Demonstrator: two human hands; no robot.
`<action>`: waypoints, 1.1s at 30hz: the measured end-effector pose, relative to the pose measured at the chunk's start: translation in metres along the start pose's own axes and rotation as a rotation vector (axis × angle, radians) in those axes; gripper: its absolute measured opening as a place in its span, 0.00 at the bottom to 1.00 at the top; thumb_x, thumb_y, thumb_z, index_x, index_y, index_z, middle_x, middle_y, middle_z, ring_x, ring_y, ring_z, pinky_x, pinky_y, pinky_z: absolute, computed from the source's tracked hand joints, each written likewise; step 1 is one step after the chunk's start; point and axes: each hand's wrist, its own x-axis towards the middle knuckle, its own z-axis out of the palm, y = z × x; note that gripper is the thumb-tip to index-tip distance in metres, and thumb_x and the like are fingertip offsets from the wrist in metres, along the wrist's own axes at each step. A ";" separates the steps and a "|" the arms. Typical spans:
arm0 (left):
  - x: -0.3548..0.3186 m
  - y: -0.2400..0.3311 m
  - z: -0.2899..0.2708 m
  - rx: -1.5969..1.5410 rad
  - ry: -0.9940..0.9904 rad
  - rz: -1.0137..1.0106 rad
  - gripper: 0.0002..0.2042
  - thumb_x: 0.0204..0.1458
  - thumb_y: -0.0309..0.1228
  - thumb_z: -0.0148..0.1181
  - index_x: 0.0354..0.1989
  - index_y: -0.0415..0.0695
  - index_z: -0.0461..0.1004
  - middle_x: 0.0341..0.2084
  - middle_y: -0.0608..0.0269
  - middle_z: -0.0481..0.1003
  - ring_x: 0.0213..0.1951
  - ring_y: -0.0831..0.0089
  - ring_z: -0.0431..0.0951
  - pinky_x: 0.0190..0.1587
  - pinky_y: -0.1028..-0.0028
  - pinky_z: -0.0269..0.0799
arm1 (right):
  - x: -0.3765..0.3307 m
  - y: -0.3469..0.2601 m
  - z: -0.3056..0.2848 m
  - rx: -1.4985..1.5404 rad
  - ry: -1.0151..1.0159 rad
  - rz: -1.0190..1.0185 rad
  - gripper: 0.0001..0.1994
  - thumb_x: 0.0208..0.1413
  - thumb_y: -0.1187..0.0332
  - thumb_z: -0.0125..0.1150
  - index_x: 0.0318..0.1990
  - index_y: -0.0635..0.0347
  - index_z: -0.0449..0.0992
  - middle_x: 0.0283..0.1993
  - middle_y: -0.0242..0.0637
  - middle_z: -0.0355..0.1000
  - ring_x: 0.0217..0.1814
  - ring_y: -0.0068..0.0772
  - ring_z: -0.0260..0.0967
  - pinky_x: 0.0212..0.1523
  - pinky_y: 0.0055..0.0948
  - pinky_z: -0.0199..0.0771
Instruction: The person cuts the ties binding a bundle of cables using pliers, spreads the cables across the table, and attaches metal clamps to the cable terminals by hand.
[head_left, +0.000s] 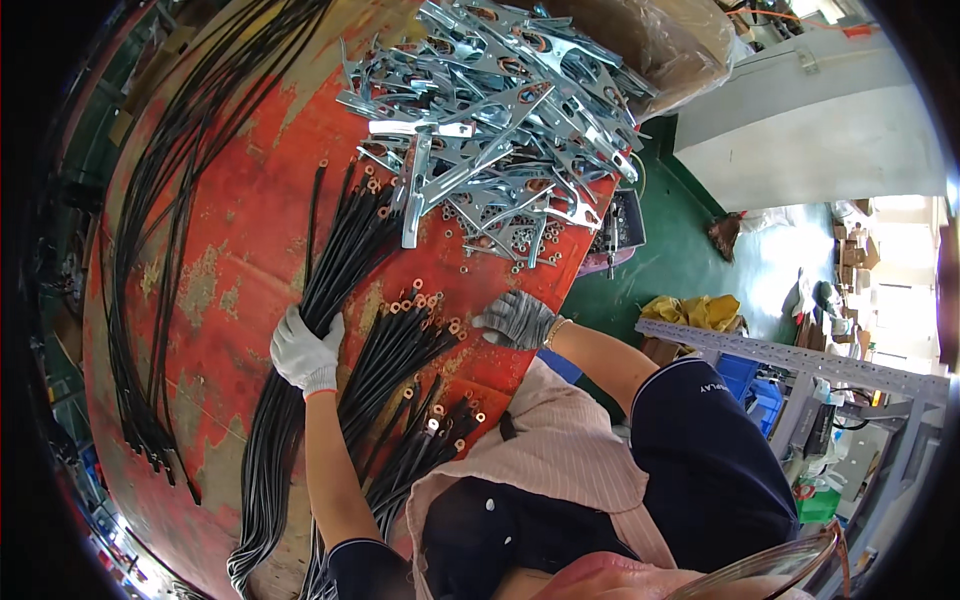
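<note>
My left hand [305,350], in a white glove, is closed around a thick bundle of black cables [345,240]. Copper ring lugs [372,183] tip the far ends of these cables, close to the metal clamps. My right hand [516,320], in a grey striped glove, rests low over the red tabletop near its right edge. Its fingers are loosely bent and a little apart, with nothing visible in them. Just left of those fingers are the copper lugs of a second black cable bundle [395,350]. A third bundle [425,445] with similar lugs lies nearer my body.
A big heap of silver metal clamps [500,100] covers the far end of the red table [225,300]. Small nuts [520,240] are scattered beside it. More black cables [125,300] lie along the left. A grey bin [625,225] and a metal rack [790,345] stand to the right.
</note>
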 end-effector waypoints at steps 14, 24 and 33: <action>0.003 0.024 0.000 0.068 -0.096 -0.088 0.35 0.40 0.55 0.69 0.54 0.45 0.73 0.45 0.51 0.77 0.49 0.53 0.76 0.53 0.56 0.72 | 0.003 0.002 -0.025 0.155 -0.106 -0.022 0.21 0.61 0.49 0.55 0.55 0.49 0.75 0.46 0.37 0.72 0.48 0.42 0.71 0.52 0.42 0.70; 0.013 0.065 -0.046 0.085 -0.452 -0.359 0.38 0.41 0.61 0.67 0.52 0.41 0.72 0.48 0.49 0.75 0.53 0.51 0.75 0.56 0.57 0.70 | -0.074 0.073 -0.085 0.371 0.295 -0.131 0.18 0.55 0.59 0.63 0.52 0.46 0.72 0.45 0.33 0.70 0.48 0.37 0.68 0.51 0.41 0.63; -0.003 0.072 -0.030 0.230 -0.458 -0.397 0.41 0.43 0.67 0.62 0.54 0.41 0.72 0.52 0.49 0.74 0.57 0.53 0.73 0.59 0.58 0.68 | -0.086 0.183 -0.120 -0.196 0.534 0.090 0.34 0.50 0.53 0.71 0.64 0.52 0.67 0.55 0.41 0.69 0.53 0.46 0.70 0.52 0.44 0.68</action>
